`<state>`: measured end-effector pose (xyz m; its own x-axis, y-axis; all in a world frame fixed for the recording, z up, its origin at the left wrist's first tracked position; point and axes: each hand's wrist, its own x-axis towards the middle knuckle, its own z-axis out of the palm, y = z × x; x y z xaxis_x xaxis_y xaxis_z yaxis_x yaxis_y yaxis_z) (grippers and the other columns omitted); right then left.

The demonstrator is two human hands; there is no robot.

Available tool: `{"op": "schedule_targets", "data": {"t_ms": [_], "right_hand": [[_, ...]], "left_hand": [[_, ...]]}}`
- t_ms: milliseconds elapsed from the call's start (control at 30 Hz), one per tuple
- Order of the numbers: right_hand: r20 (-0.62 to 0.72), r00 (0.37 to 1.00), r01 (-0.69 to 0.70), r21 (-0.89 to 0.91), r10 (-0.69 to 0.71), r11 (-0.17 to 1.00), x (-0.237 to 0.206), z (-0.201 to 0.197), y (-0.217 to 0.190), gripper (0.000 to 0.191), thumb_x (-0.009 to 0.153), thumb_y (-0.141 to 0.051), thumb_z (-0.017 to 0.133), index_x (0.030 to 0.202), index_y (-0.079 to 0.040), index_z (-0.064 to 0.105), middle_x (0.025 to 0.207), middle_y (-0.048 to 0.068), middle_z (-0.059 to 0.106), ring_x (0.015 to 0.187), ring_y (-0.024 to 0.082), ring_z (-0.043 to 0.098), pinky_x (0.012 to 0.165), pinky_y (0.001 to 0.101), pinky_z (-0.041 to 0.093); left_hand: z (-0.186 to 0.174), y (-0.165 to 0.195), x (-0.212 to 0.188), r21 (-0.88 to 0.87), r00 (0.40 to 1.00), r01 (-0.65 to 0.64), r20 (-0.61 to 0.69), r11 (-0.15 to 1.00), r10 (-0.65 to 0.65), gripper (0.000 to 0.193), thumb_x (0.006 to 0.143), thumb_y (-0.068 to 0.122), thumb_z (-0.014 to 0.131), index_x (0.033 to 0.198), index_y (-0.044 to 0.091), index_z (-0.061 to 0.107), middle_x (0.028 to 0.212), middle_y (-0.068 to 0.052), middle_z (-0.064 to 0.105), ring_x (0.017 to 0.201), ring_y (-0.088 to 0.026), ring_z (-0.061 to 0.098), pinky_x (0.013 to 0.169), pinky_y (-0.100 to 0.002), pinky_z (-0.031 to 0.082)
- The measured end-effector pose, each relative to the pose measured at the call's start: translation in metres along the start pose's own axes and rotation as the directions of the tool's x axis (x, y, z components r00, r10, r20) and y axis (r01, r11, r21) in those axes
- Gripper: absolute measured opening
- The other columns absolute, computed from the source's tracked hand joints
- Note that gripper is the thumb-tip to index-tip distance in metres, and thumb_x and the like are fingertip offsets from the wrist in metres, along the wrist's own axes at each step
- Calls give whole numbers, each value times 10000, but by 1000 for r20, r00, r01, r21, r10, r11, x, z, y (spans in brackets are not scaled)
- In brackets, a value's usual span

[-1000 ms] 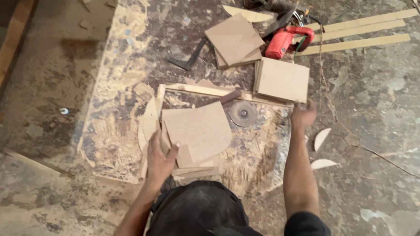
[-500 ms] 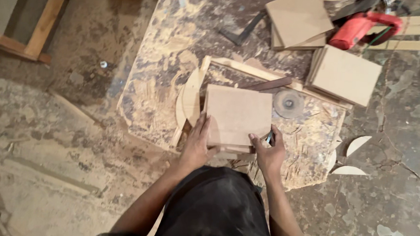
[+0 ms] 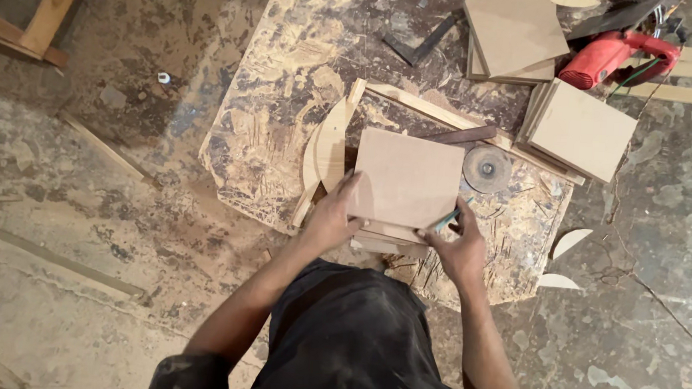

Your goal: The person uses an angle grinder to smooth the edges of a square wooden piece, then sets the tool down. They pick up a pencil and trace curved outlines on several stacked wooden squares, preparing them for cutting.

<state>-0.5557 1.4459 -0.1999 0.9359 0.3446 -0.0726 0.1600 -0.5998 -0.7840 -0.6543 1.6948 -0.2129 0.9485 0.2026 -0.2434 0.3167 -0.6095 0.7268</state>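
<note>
Square board [image 3: 408, 179] lies flat on top of a small stack of similar panels, on the scarred chipboard sheet [image 3: 289, 71] that covers the floor. My left hand [image 3: 330, 217] is clamped on its near-left edge, fingers spread over the top face. My right hand [image 3: 459, 248] is closed around a green pencil [image 3: 446, 220], the tip touching the board's near-right corner. Judged step: steadying the panel for marking. Next move would call for firm downward pressure from the left hand so the panel does not slide while the pencil travels.

Just right of the board: a round grinding disc [image 3: 487, 168]. Curved offcuts [image 3: 325, 141] lie along the left side. Further off, two more stacks of panels [image 3: 580, 129] and a red power tool [image 3: 610, 57].

Versus half a second ago: the board sits in the same place, both hands hold the same grips, and the view has only shifted slightly.
</note>
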Motion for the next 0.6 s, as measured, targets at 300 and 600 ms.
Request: {"op": "schedule_targets", "data": {"t_ms": [300, 600], "right_hand": [[-6, 969, -248, 37, 248, 968, -21, 23, -9, 947, 720, -232, 886, 1510, 24, 430, 1365, 214, 633, 1166, 300, 690, 942, 398, 596], [-196, 981, -20, -67, 6, 998, -51, 51, -15, 1058, 656, -218, 948, 1511, 56, 389, 1364, 236, 614, 1223, 316, 640, 1015, 383, 541]], "left_hand": [[-68, 16, 74, 251, 942, -190, 320, 949, 104, 1435, 601, 483, 942, 1606, 101, -9, 1687, -136, -41, 1564, -249, -10, 1285, -444, 55], [-75, 19, 114, -49, 922, -150, 353, 988, 157, 1504, 443, 556, 906, 1627, 120, 87, 1676, -145, 192, 1551, -301, 224, 1290, -423, 238]]}}
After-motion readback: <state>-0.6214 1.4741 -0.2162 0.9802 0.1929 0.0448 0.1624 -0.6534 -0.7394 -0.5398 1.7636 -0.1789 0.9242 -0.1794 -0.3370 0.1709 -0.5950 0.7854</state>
